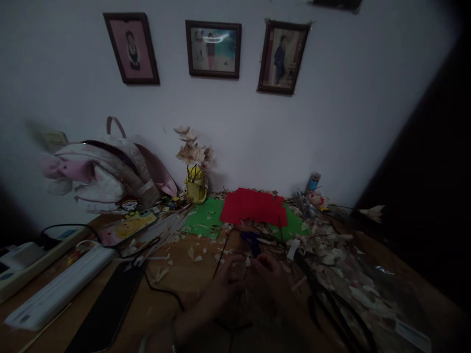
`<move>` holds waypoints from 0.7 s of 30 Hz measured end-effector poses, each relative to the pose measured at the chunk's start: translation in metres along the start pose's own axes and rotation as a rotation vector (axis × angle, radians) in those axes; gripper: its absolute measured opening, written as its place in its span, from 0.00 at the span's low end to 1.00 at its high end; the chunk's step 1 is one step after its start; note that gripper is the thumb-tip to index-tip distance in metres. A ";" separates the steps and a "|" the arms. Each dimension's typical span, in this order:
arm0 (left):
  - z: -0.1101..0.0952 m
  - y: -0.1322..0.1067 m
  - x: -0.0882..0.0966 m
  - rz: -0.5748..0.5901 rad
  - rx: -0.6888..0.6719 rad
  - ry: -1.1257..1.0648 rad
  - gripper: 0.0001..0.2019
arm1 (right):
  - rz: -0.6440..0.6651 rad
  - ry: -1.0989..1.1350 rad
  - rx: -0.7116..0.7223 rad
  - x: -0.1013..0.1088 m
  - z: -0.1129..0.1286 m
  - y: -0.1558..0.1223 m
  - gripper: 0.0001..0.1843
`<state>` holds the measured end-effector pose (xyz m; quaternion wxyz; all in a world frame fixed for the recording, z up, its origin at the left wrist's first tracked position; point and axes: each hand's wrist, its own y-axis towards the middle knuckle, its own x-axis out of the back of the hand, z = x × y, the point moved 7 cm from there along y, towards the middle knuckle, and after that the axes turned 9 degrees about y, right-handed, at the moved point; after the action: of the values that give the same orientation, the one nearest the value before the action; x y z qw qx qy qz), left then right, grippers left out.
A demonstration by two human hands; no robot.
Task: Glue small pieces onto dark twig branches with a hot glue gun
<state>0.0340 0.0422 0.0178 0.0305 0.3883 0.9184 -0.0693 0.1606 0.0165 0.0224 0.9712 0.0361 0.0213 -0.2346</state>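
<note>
The scene is dim. My left hand [224,282] and my right hand [274,279] meet low in the middle of the wooden table [172,289]. Their fingertips pinch a small pale piece [248,262] between them; I cannot make out what it is. Just beyond the fingers lies a dark blue tool [251,242] with a thin black cord running off toward me. Pale paper scraps [195,252] litter the wood around both hands.
Red paper [253,206] lies on a green sheet [204,218] by the wall. A yellow cup of paper flowers [196,186], a bag [106,171], a black slab [106,309], a white power strip [59,289] stand left. Wires and scraps [331,260] pile up right.
</note>
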 end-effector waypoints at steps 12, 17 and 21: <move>0.002 0.000 -0.003 0.027 0.026 -0.027 0.22 | 0.028 -0.050 -0.010 -0.002 -0.008 0.002 0.17; 0.001 0.003 0.003 -0.049 -0.005 -0.042 0.22 | -0.061 -0.114 0.064 0.009 0.006 0.000 0.19; -0.001 0.004 0.005 -0.084 -0.019 -0.068 0.22 | -0.192 -0.341 0.120 0.024 0.012 0.008 0.21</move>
<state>0.0327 0.0486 0.0176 0.0625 0.3465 0.9329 -0.0749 0.1858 0.0114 0.0333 0.9300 0.0513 -0.1540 -0.3298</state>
